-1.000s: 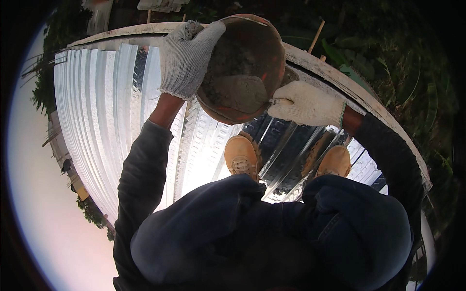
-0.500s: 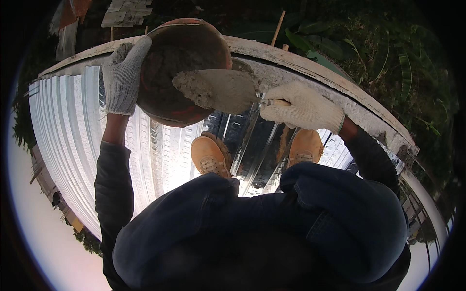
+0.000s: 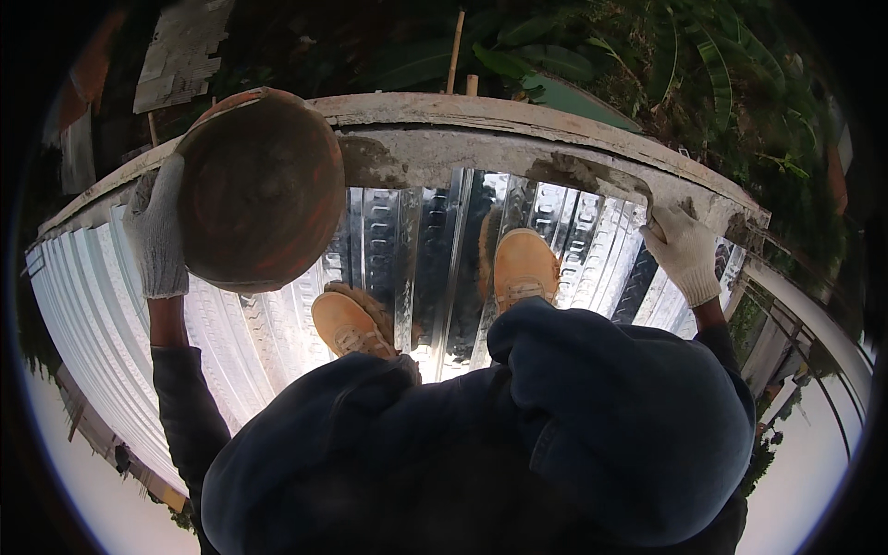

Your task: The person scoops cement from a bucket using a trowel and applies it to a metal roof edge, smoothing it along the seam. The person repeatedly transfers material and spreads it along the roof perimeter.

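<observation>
My left hand [image 3: 157, 236], in a white knit glove, grips the rim of a round brown mortar pan [image 3: 262, 190] and holds it up at the left, tilted toward me. My right hand [image 3: 682, 252], also gloved, is closed on a trowel handle and pressed against the inner face of the concrete wall top [image 3: 481, 116] at the right. The trowel blade is mostly hidden against the wall. A darker patch of wet mortar [image 3: 572, 173] lies on the wall just left of that hand.
I crouch in tan boots [image 3: 524, 264] on shiny corrugated metal sheeting [image 3: 102, 314]. The curved concrete ledge runs across in front. Beyond it are a wooden stick [image 3: 454, 51], leafy plants [image 3: 703, 65] and a drop to the ground on both sides.
The pan has swung further left. My right hand has carried the loaded trowel out of the pan and right to the wall face, where the blade is now out of sight.
</observation>
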Demonstrator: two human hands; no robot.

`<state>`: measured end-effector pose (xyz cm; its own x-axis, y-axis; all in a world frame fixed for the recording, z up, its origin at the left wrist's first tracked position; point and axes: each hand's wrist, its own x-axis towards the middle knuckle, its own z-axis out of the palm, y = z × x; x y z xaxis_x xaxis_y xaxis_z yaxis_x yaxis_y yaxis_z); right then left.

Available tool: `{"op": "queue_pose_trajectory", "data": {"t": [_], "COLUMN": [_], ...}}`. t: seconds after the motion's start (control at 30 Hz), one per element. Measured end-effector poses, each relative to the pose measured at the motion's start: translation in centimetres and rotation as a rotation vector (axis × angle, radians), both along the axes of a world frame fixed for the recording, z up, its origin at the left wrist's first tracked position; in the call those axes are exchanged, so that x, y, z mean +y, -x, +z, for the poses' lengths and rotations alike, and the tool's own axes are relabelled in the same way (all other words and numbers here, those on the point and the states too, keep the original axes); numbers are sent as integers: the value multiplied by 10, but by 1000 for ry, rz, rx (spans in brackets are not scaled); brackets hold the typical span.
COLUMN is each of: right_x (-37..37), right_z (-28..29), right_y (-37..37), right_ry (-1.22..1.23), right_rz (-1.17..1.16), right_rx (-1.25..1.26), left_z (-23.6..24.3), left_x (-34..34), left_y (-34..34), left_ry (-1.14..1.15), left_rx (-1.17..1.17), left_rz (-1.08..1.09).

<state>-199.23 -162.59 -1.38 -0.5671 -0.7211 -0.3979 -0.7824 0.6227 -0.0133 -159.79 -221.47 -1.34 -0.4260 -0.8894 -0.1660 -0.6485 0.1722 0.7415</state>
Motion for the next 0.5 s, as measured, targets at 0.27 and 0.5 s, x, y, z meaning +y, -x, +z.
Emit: {"op": "queue_pose_trajectory", "data": {"t": [0.27,0.5], "right_x": [24,10], "right_z": [-28,-23], "right_y": [-38,-50], "right_ry": [72,21], "right_rz": [-38,-1], "right_rx": [98,16], "left_z": [-2,-3], "left_x": [-2,-13], "left_y": [9,1], "left_ry": [-78,-130], "left_rx": [96,92], "left_rz": [26,-27]}}
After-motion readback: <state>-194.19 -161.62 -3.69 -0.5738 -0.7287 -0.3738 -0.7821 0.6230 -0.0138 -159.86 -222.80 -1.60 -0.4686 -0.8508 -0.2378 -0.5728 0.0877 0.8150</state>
